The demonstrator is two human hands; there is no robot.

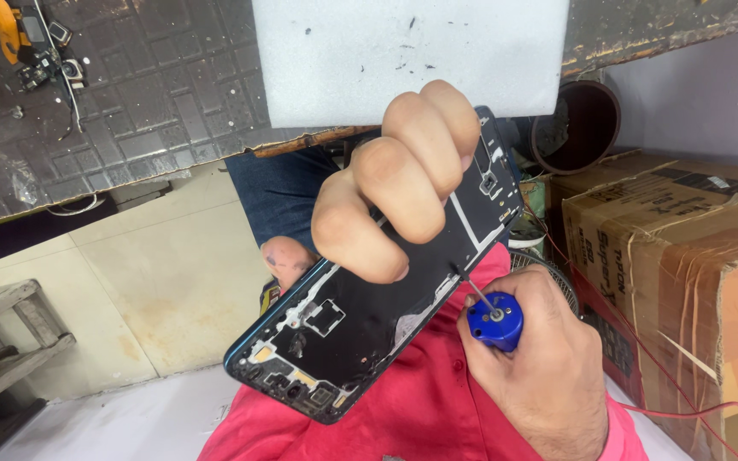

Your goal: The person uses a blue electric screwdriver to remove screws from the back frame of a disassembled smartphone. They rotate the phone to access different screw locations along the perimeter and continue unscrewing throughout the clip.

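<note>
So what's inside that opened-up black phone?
Inside the opened black phone body you can see small metal parts, silvery strips and little square cut-outs. The left hand covers the middle, so that part is hidden. The blue-handled screwdriver in the right hand touches its edge.

Bright, even indoor light, no harsh glare. Soft shadow lies under the white foam sheet. Sharp focus around it; slight wide-angle stretching toward corners beyond.

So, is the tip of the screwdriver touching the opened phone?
Touching. The head view shows the screwdriver tip meeting the edge of the opened phone, with no gap visible.
</note>
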